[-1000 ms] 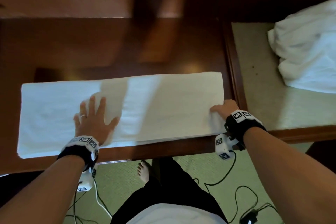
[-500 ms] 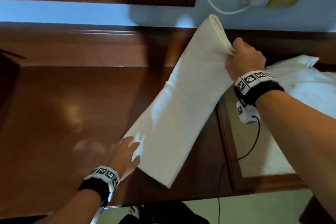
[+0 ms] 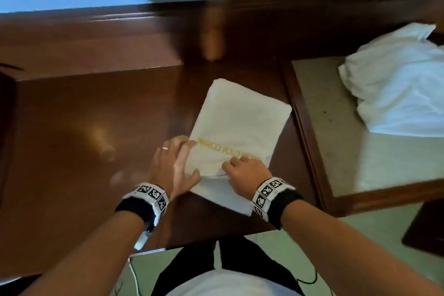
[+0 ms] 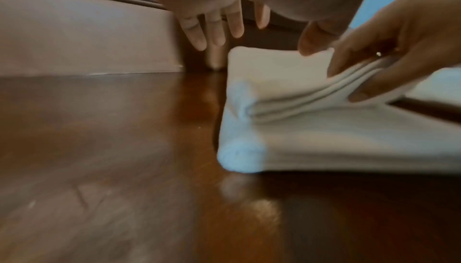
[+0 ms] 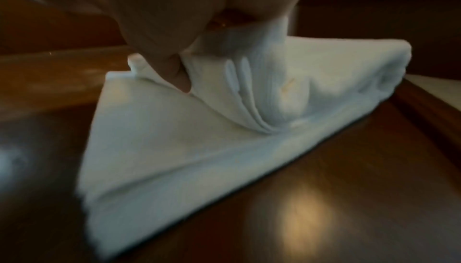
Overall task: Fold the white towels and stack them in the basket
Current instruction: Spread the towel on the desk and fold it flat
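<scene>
I'm seeing the folded towel (image 3: 237, 127) lying on the desk (image 3: 84, 127). My right hand (image 3: 245, 173) is pinching its upper layers, my left hand (image 3: 171, 166) lying open against its edge. Only the left wrist view is showing the stacked layers between the right fingers (image 4: 374, 82).

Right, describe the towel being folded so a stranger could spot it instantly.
On the dark polished wooden desk, between both hands, lies a flat folded white towel. Unlike the crumpled white towel heap on the right-hand beige-topped side table, it shows yellow embroidered lettering.

Folded white towel (image 3: 240, 122): yellow embroidery "MARCO POLO", rest hidden.
</scene>
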The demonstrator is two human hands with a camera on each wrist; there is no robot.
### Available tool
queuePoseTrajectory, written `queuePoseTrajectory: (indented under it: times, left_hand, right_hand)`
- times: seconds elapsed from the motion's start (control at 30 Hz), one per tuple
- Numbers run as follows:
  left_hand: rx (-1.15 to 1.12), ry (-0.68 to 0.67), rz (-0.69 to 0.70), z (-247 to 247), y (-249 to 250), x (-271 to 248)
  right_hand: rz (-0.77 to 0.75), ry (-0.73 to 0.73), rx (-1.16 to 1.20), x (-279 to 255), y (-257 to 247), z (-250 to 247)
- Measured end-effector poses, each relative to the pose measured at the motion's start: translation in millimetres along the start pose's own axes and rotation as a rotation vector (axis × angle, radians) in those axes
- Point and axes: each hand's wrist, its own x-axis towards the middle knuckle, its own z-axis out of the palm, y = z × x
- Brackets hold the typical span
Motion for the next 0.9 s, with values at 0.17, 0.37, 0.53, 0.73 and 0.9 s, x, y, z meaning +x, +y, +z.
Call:
queuePoseTrajectory:
  times: [0.17, 0.37, 0.53, 0.73, 0.9]
  left_hand:
    - [0.285, -0.397, 0.29, 30.0, -8.1, 3.5]
    - [0.323, -0.163, 0.423, 24.0, 10.6, 26.5]
    - [0.238, -0.112, 0.544, 28.9, 6.0, -1.7]
    - [0.172, -0.151, 0.502, 42.9, -12.4, -27.1]
    - [0.125, 0.053, 0.527, 33.7, -24.6, -19.6]
  right_hand:
    - [0.106, -0.117, 0.059, -26.3, 9.7, 16.5]
    - [0.315, 0.004, 0.04, -48.8, 36.7, 1.8]
    - [0.341, 0.104, 0.006, -87.0, 14.4, 10.6]
    - [0.376, 0.046, 0.059, -104.2, -2.6, 37.0]
    - [0.39, 0.252, 0.055, -97.3, -11.6, 33.8]
